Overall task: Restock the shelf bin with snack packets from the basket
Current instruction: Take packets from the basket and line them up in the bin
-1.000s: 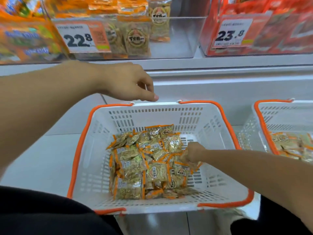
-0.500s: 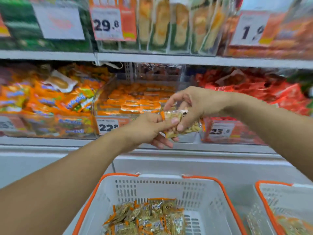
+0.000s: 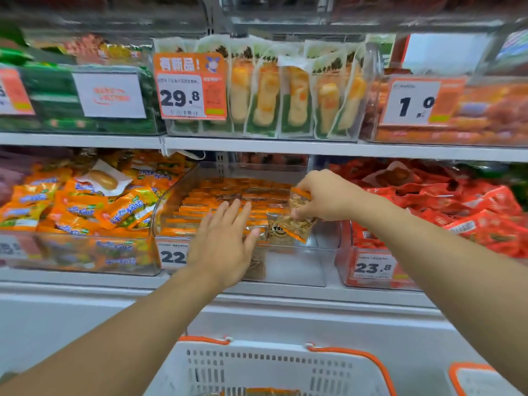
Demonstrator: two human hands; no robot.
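A clear shelf bin (image 3: 297, 270) on the lower shelf holds rows of orange-edged snack packets (image 3: 228, 195); its front right part is bare. My right hand (image 3: 328, 195) grips a clear, orange-edged snack packet (image 3: 297, 221) over the bin's front right. My left hand (image 3: 223, 241) is spread flat with straight fingers in front of the bin, holding nothing. The white basket (image 3: 271, 364) with orange handles sits below at the bottom edge; only a sliver of its packets shows.
A bin of orange and green packets (image 3: 85, 207) stands to the left and a red-packet bin (image 3: 457, 218) to the right. The upper shelf (image 3: 285, 147) overhangs the bin. A second basket's corner (image 3: 480, 378) shows at bottom right.
The hands have parted: my left hand let go of the packet and opened flat, while my right hand carried the packet down over the bin. The view tilted further up.
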